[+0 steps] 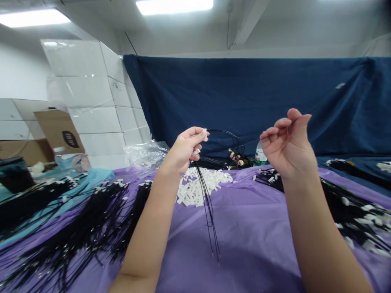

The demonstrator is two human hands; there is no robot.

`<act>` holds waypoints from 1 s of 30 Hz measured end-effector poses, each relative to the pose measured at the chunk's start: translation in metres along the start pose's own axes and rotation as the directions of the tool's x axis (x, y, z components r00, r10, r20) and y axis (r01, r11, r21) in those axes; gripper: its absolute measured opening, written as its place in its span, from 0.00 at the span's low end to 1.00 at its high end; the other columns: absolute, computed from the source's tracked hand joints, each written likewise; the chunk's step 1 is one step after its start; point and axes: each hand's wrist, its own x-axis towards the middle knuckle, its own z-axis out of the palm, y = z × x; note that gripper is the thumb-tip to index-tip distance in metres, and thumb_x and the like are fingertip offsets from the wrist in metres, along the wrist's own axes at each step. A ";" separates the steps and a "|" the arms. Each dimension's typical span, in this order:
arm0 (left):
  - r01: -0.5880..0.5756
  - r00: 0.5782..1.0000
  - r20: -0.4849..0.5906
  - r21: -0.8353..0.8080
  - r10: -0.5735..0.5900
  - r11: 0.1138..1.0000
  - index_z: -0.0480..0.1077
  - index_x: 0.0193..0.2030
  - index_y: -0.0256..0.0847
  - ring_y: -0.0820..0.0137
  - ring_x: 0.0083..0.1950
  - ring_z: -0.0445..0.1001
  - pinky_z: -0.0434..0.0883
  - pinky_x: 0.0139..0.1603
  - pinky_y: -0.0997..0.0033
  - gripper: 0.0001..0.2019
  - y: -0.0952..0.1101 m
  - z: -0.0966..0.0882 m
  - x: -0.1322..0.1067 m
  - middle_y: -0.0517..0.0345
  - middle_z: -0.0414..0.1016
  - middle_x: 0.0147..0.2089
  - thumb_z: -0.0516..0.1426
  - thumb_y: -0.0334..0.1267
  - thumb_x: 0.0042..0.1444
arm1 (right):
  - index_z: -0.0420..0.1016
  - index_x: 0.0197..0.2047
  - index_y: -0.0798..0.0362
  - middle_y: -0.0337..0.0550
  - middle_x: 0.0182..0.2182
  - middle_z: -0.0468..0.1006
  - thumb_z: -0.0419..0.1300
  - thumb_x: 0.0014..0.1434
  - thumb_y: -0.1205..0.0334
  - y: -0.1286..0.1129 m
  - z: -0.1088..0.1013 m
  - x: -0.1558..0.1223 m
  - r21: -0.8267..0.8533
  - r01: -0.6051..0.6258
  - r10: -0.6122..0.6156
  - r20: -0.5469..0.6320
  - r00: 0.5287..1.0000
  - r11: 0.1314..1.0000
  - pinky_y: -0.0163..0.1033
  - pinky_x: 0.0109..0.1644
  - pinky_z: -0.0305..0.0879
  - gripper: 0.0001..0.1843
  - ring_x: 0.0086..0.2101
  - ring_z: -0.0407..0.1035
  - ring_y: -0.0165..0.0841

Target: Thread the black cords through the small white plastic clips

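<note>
1. step in hand: the left hand (185, 149) holds a small set of black wires (204, 185) above the far part of the purple-covered counter (244, 228). the work appears to be at a wire-handling step.
2. left fingers: thumb and forefinger pinch a white connector (205, 133) at the wires' upper end. a second white piece (196, 152) sits among the lower fingers. the wires loop to the right, and their bare ends hang toward the near side.
3. right fingers: on the right hand (285, 148), raised to the right, they curl toward the thumb. a thin dark strand reaches this hand; whether it is pinched cannot be told.
4. surroundings: a heap of loose white connectors (189, 193) lies beyond the hanging wires; wire bundles (91, 215) lie to the left.
5. next move: in judgement, it calls for a firm left pinch and strands kept untangled.
</note>
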 end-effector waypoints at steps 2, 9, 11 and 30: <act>-0.005 1.000 0.005 0.016 0.005 1.000 0.69 0.32 0.40 0.84 0.24 0.55 0.45 0.17 0.82 0.09 -0.001 0.001 0.000 0.59 0.66 0.40 0.62 0.42 0.51 | 0.75 0.39 0.40 0.32 0.26 0.70 0.59 0.58 0.47 -0.002 0.004 -0.003 -0.019 -0.024 0.024 0.017 1.000 1.000 0.31 0.28 0.67 0.10 0.21 0.64 0.22; -0.021 0.999 0.045 0.031 0.019 0.999 0.69 0.34 0.41 0.82 0.25 0.56 0.48 0.17 0.83 0.09 0.003 0.003 -0.005 0.61 0.64 0.35 0.62 0.43 0.51 | 0.79 0.31 0.54 0.32 0.15 0.63 0.67 0.50 0.61 0.004 0.043 -0.031 -0.400 -0.007 0.046 0.086 0.995 0.916 0.30 0.17 0.47 0.06 0.15 0.53 0.21; -0.020 0.997 0.071 0.034 0.017 0.999 0.69 0.34 0.41 0.82 0.25 0.56 0.48 0.17 0.84 0.09 0.004 0.004 -0.006 0.61 0.63 0.35 0.62 0.43 0.51 | 0.79 0.29 0.55 0.34 0.15 0.66 0.66 0.50 0.62 0.006 0.052 -0.037 -0.508 0.055 -0.025 0.066 0.997 0.860 0.30 0.19 0.51 0.05 0.17 0.57 0.22; -0.017 0.990 0.142 0.018 0.015 1.000 0.69 0.34 0.40 0.81 0.25 0.58 0.48 0.17 0.83 0.08 0.010 0.010 -0.013 0.61 0.65 0.33 0.61 0.41 0.51 | 0.77 0.27 0.54 0.38 0.19 0.73 0.63 0.53 0.63 0.007 0.061 -0.047 -0.634 0.155 -0.198 0.003 0.980 0.758 0.34 0.24 0.64 0.05 0.21 0.68 0.28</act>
